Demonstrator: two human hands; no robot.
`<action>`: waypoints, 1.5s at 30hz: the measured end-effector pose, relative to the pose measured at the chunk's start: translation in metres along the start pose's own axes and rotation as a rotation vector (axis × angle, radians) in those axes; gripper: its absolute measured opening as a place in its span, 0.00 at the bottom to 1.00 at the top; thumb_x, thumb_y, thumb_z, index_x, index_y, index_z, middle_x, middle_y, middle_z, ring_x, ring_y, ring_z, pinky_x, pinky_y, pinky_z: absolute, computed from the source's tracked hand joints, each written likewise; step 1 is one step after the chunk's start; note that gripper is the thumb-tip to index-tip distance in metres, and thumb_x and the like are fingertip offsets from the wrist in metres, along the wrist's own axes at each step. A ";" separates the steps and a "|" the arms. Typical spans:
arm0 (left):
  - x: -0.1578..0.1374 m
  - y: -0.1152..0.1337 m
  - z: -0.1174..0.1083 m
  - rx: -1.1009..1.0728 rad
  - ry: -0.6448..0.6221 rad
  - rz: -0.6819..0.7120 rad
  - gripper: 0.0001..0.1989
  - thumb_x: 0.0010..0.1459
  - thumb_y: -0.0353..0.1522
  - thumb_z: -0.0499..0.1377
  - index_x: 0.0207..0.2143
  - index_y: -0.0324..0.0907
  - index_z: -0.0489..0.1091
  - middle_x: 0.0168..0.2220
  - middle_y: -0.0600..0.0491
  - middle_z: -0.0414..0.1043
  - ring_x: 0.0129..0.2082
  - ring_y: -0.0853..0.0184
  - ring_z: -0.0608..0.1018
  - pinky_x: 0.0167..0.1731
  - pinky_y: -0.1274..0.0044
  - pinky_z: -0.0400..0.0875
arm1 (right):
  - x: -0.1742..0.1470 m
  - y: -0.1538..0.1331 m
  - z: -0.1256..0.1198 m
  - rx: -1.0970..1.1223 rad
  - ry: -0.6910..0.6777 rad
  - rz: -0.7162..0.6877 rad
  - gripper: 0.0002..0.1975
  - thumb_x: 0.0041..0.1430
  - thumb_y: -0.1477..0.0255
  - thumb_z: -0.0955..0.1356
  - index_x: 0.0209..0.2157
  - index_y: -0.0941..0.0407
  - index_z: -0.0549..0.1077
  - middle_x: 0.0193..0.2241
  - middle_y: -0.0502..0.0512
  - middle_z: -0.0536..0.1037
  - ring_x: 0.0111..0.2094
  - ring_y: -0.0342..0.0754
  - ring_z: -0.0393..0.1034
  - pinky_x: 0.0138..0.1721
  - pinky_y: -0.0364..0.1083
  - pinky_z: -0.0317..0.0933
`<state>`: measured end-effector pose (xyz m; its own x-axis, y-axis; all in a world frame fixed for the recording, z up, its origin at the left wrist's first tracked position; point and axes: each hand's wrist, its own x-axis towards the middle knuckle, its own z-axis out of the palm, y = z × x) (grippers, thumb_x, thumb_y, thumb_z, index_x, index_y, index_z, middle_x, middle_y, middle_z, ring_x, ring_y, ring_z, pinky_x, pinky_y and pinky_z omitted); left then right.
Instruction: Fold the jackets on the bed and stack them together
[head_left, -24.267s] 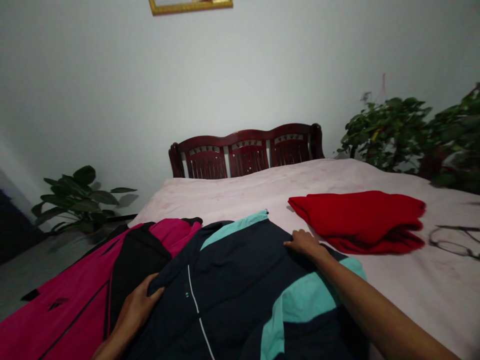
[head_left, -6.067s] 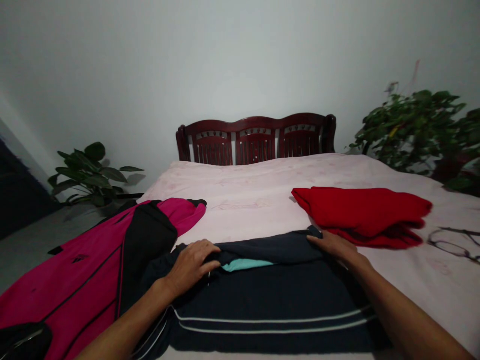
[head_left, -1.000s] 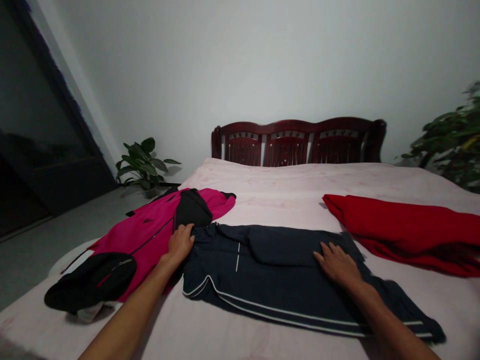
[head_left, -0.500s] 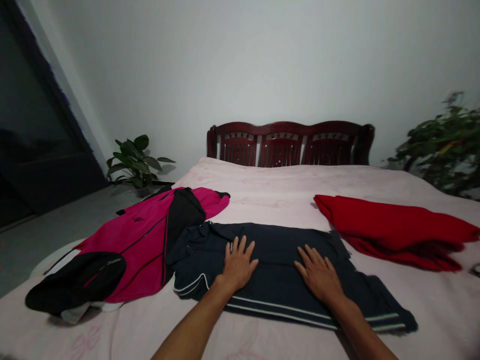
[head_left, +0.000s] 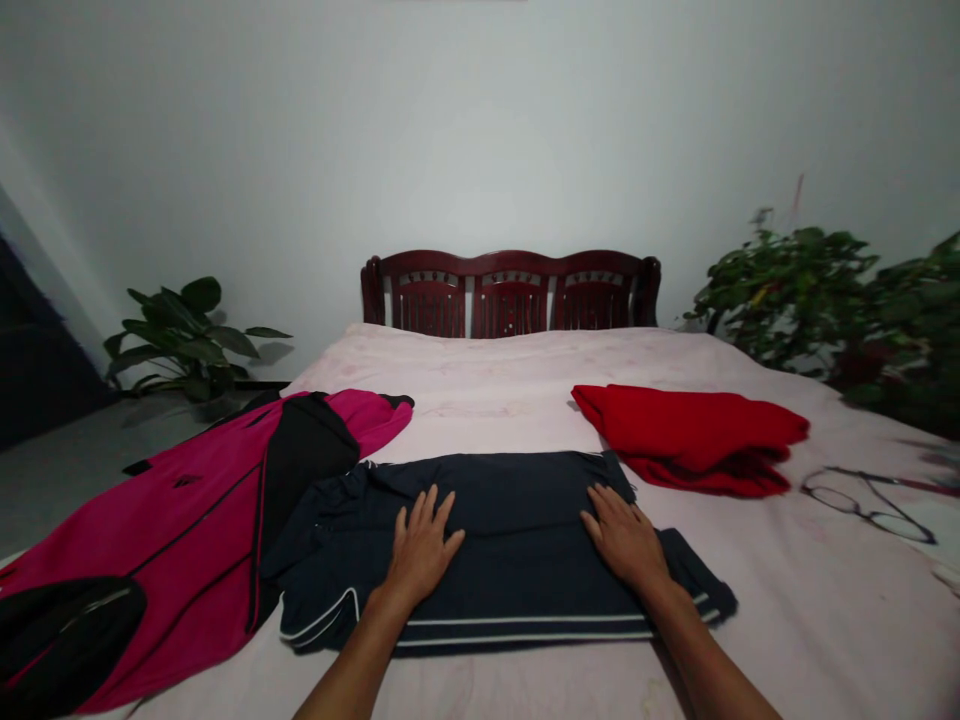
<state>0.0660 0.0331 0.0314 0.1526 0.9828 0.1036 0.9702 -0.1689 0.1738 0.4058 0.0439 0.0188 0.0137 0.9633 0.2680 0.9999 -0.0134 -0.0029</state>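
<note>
Navy track pants (head_left: pixel 517 560) with white side stripes lie folded flat on the bed in front of me. My left hand (head_left: pixel 421 550) rests palm down on their left half, fingers stretched out. Toward the right edge of the upper layer, my right hand (head_left: pixel 624 538) is also laid flat, fingers extended. Past that edge, a lower striped part of the pants sticks out to the right. Neither hand grips the cloth. A pink and black jacket (head_left: pixel 195 510) lies to the left, touching the pants.
A folded red cloth (head_left: pixel 690 435) lies at the right, beyond the pants. Eyeglasses (head_left: pixel 862 518) lie near it on the pale pink sheet (head_left: pixel 487 375). A dark wooden headboard (head_left: pixel 510 290) stands at the back, with leafy plants (head_left: pixel 184 335) on both sides.
My view has turned to the right, bringing the eyeglasses into sight. My right hand has slid right across the pants, widening the space between my hands.
</note>
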 end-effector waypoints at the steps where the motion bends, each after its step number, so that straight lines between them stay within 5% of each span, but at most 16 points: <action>1: 0.000 -0.001 0.001 -0.004 0.001 -0.001 0.30 0.65 0.43 0.49 0.68 0.51 0.50 0.71 0.48 0.45 0.70 0.56 0.51 0.64 0.56 0.48 | 0.000 0.000 0.000 0.009 0.002 0.000 0.27 0.67 0.62 0.56 0.62 0.59 0.64 0.64 0.61 0.63 0.65 0.54 0.55 0.62 0.56 0.51; 45: -0.002 -0.001 -0.006 -0.128 0.012 -0.014 0.29 0.63 0.42 0.51 0.66 0.50 0.55 0.70 0.50 0.47 0.70 0.59 0.52 0.66 0.60 0.46 | 0.001 0.002 -0.006 0.096 0.058 0.017 0.25 0.65 0.64 0.57 0.57 0.59 0.69 0.60 0.60 0.69 0.61 0.54 0.62 0.59 0.55 0.56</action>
<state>0.0634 0.0310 0.0364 0.1361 0.9843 0.1121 0.9401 -0.1641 0.2989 0.4074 0.0433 0.0249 0.0335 0.9460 0.3224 0.9950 -0.0013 -0.0994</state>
